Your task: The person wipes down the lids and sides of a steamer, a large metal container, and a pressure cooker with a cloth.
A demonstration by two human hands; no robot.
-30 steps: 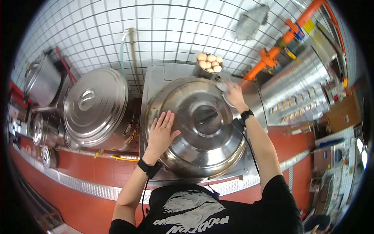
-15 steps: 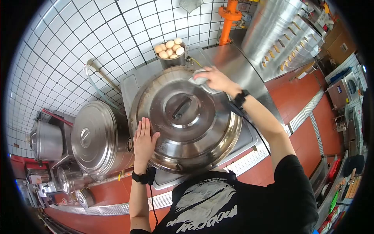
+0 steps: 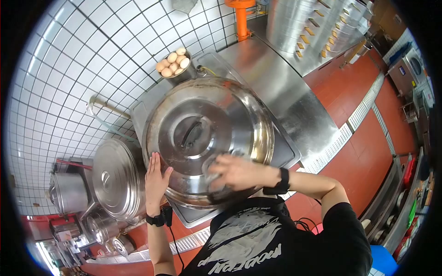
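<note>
A large round stainless-steel lid [image 3: 202, 101] with brownish stains and a dark bar handle [image 3: 191, 134] lies in front of me. My left hand [image 3: 157, 185] rests flat on the lid's left rim, fingers stretched out and thumb apart. Over the near right part of the lid, my right hand [image 3: 239, 172] is smeared by motion, its fingers bent downward. A pale grey wad that looks like a cloth [image 3: 212, 174] shows blurred under those fingers, mostly hidden by them, against the lid's surface.
A metal container of eggs [image 3: 174, 64] stands behind the lid by the tiled wall. Left of it is a lidded steel pot [image 3: 115, 179]. A steel counter [image 3: 285, 96], an orange pipe [image 3: 241, 20] and tall metal cylinders [image 3: 294, 27] are at the right. The floor [image 3: 368, 147] is red.
My right hand has swept from the lid's far right side to its near right part with the cloth. My left hand stays on the left rim. The camera view has shifted.
</note>
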